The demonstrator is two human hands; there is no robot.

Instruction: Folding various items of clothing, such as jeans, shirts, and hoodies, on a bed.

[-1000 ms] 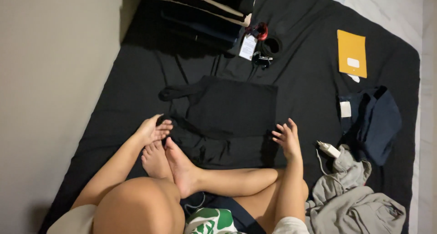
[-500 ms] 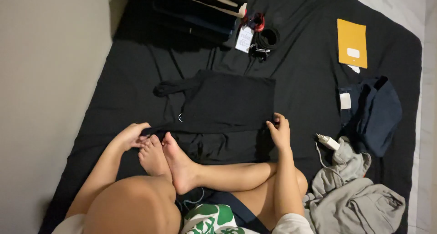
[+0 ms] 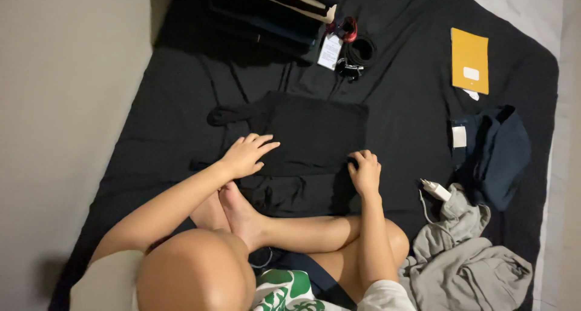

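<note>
Black cloth fills the head view: a folded black garment (image 3: pixel 302 147) lies flat on a black sheet (image 3: pixel 169 117), just ahead of the person's crossed bare feet (image 3: pixel 239 211). Half a second ago the left hand (image 3: pixel 245 155) was down at the garment's lower left corner, beside the toes; now it has come up and inward and lies flat on the fold's left part, fingers spread wide, holding nothing. The right hand (image 3: pixel 365 172) has barely shifted: it sits at the garment's lower right corner as before, fingers curled down over the edge, apparently pinching the cloth, though the dark fabric hides the grip itself. The garment has kept its place, a twisted sleeve trailing off to the upper left.

Nothing here serves as a container; things lie loose on the sheet. A pile of folded dark clothes (image 3: pixel 272 8) sits at the top, with a white tag (image 3: pixel 330 50) and a coiled black belt (image 3: pixel 362 49) just beside it. To the right are a yellow envelope (image 3: pixel 469 59), a navy garment (image 3: pixel 499 153), a white charger (image 3: pixel 437 190) with its cable, and a crumpled grey hoodie (image 3: pixel 466 262) near the right knee.
</note>
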